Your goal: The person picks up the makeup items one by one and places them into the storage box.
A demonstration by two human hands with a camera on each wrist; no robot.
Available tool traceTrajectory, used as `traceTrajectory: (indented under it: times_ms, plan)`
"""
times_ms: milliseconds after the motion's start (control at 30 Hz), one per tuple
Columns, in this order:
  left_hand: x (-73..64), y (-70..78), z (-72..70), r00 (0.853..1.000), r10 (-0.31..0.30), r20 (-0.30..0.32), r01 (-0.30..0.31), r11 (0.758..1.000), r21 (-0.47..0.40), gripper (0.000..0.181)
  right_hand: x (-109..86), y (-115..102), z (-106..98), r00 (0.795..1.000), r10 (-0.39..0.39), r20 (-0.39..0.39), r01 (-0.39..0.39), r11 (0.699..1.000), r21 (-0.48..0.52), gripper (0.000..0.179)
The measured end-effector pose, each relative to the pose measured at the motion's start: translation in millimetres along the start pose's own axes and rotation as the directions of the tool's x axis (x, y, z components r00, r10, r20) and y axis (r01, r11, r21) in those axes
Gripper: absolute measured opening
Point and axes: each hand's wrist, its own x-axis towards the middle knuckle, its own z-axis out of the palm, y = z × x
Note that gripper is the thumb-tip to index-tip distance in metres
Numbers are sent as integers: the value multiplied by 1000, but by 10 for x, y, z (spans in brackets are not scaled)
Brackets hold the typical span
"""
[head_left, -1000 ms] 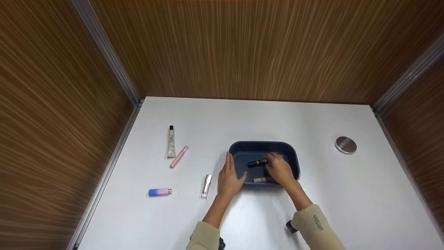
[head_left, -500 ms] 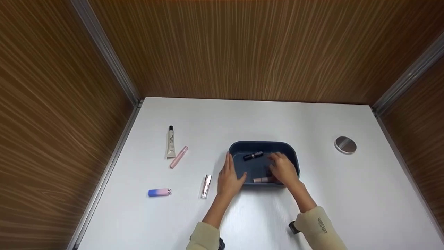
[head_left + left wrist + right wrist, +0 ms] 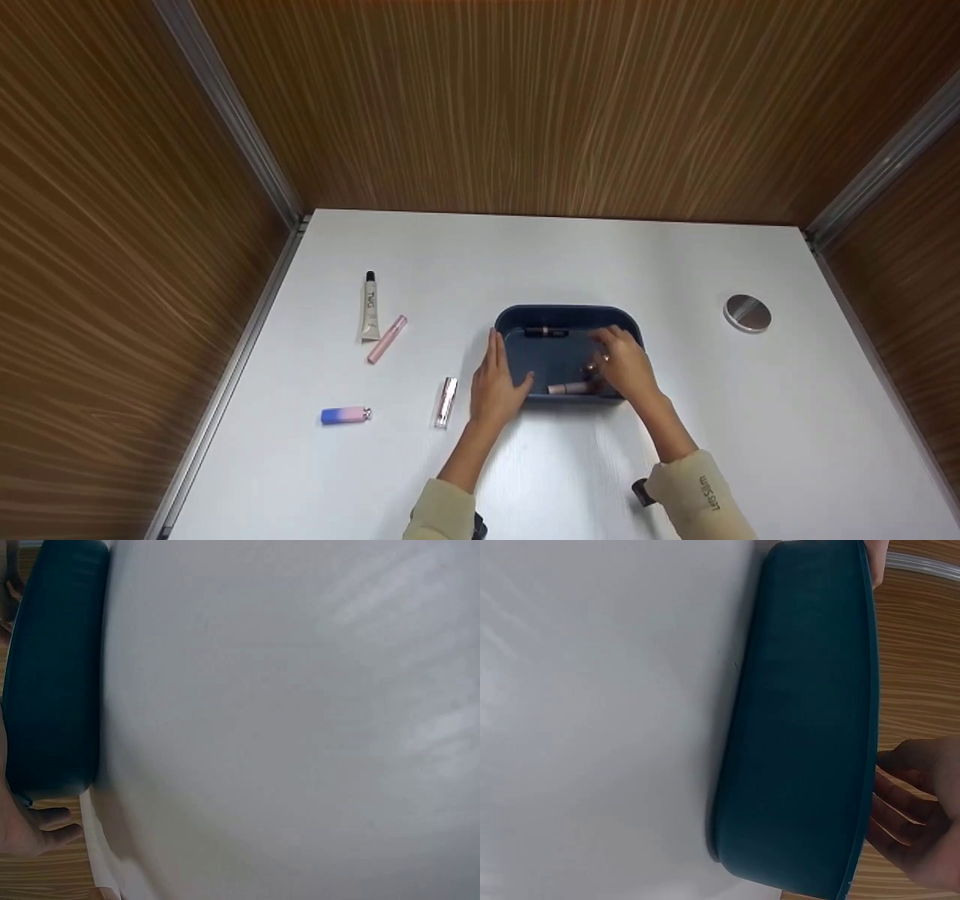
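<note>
A dark blue rectangular box [image 3: 628, 324] sits on the white table. My left hand [image 3: 495, 390] rests along its left end, fingers straight, thumb by the near rim; the left wrist view shows that hand [image 3: 22, 829] at the box's corner. Over the box's right part is my right hand [image 3: 624, 364], fingers loosely bent. A black lipstick [image 3: 546, 331] lies along the far inside wall, apart from that hand. Near the front wall lies a pale pink tube [image 3: 568, 388], its right end dark. A small dark shiny thing [image 3: 590, 369] shows under the right fingers, mostly hidden.
Left of the box lie a silver lipstick [image 3: 445, 403], a blue-and-pink tube [image 3: 346, 415], a slim pink tube [image 3: 387, 340] and a cream squeeze tube [image 3: 370, 309] with a black cap. At right lies a round mirrored compact [image 3: 748, 313]. Wood-grain panels [image 3: 525, 112] enclose the table.
My right hand has let go of the black lipstick, which now lies straight against the far wall. That hand has shifted right. The left hand has stayed in place.
</note>
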Motion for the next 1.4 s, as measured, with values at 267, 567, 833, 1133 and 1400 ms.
traceTrajectory:
  times_ms: [267, 567, 833, 1133, 1400]
  plan:
    - [5, -8, 0, 999, 30, -23, -29, 999, 15, 87, -5, 45, -90, 998, 15, -59, -14, 1000, 14, 29]
    - [11, -20, 1, 1000, 16, -13, -15, 1000, 9, 86, -17, 115, -162, 992, 78, -102, -75, 996, 40, 22]
    - [16, -12, -13, 1000, -2, 17, 2, 1000, 8, 86, -5, 152, -236, 985, 82, -150, -75, 996, 51, 20]
    - [7, -8, -2, 1000, -2, 13, 2, 1000, 0, 87, -6, 190, -339, 977, 155, -145, -144, 986, 83, 20]
    - [1, -20, 20, 1000, 7, -14, -7, 1000, 5, 87, -4, 239, -413, 963, 170, -209, -155, 984, 86, 19]
